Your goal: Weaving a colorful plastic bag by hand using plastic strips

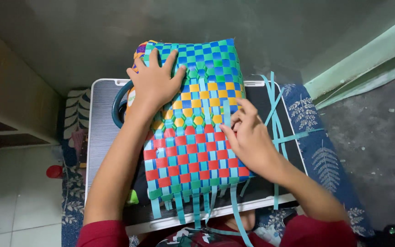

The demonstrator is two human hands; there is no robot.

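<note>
Two bare hands rest on a woven basket (193, 123) made of flat plastic strips, which lies on its side on a small dark table (101, 132) with a white rim. The basket's long axis runs away from the person, nearly straight up the view with a slight lean to the right; its loose turquoise strip ends (193, 206) point back toward the person and hang over the near table edge, while the blue and green closed end points away. Colour bands run across it: red nearest, yellow in the middle, blue and green farthest. The left hand (154, 82) lies palm down, fingers spread flat, pressing the far left part of the weave, forearm stretched out long. The right hand (250, 137) sits at the right edge, fingers curled together and pinching a turquoise strip (227, 114) standing up from the weave. More loose strips (275, 119) lie on the table just right of it.
</note>
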